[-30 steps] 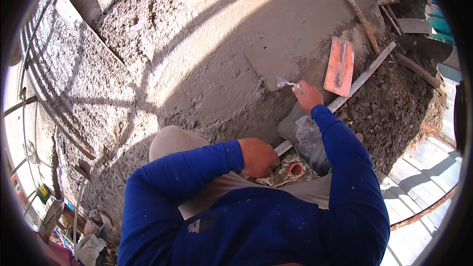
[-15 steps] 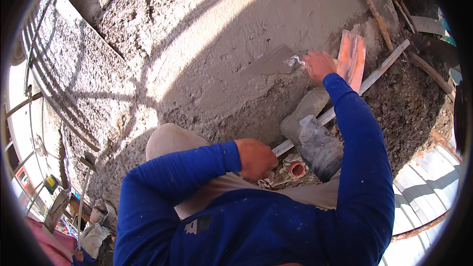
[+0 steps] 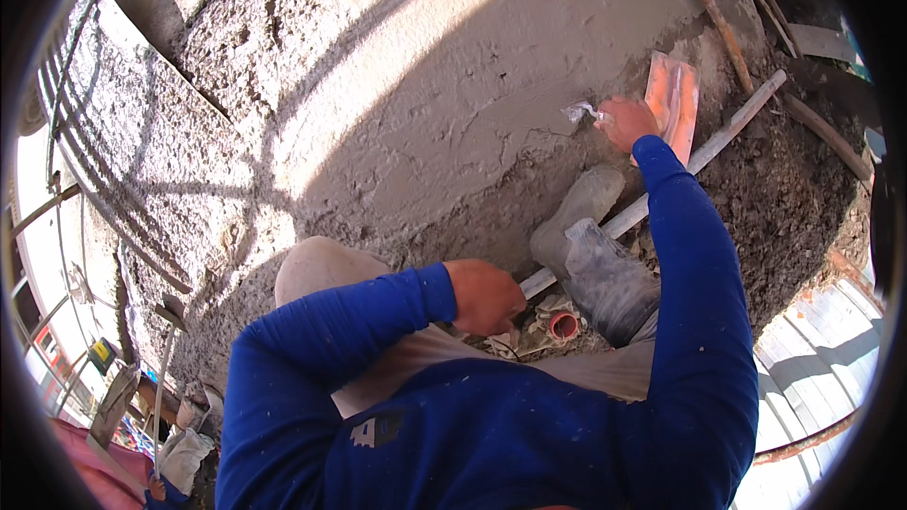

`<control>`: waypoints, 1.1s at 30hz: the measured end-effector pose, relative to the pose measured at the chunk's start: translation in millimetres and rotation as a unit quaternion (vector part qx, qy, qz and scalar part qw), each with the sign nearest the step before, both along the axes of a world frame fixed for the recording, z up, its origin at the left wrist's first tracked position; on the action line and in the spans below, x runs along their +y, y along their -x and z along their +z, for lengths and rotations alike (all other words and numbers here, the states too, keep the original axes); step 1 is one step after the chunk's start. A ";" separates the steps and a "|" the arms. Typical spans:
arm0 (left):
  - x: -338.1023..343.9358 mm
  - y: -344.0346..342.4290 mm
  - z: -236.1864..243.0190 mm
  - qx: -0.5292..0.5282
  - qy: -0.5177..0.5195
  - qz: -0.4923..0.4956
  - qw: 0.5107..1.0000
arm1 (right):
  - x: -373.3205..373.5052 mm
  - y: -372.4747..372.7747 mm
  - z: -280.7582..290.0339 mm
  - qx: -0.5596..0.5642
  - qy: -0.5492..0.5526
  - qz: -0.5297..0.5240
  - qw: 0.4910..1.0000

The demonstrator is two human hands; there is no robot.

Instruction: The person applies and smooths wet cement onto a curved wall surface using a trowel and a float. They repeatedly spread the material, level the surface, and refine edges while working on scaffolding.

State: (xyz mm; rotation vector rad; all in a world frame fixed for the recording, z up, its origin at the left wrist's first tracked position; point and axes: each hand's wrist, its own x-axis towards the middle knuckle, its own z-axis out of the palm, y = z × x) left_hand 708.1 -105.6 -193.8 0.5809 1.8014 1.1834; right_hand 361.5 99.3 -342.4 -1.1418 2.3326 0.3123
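Wet concrete (image 3: 425,132) gives open room left of and ahead of the right-hand grip; a wooden strip (image 3: 737,121) runs along its right and near side. Orange float (image 3: 673,99): just right of the grip. Left hand (image 3: 487,296): curled, nearer the body; contents cannot be told. Right hand (image 3: 625,123): clenched around the trowel (image 3: 579,112), slightly farther right than half a second ago. Trowel: points left from the grip, long axis roughly crosswise.

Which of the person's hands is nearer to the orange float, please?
Right. The right hand is at the left edge of the orange float, overlapping it in view, though contact is unclear; the left hand is well away, toward the lower left.
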 end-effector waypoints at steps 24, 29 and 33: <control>-9.7 -16.3 -5.2 0.011 -0.001 0.027 1.000 | -26.6 -36.2 -39.6 0.049 0.080 -0.288 0.953; -10.3 -12.1 4.1 0.027 -0.012 0.017 0.999 | -17.2 -72.6 -91.3 -0.005 0.130 -0.371 0.920; -13.7 -12.9 10.1 0.026 -0.009 0.021 0.999 | -70.3 -191.5 -93.1 -0.108 0.145 -0.373 0.910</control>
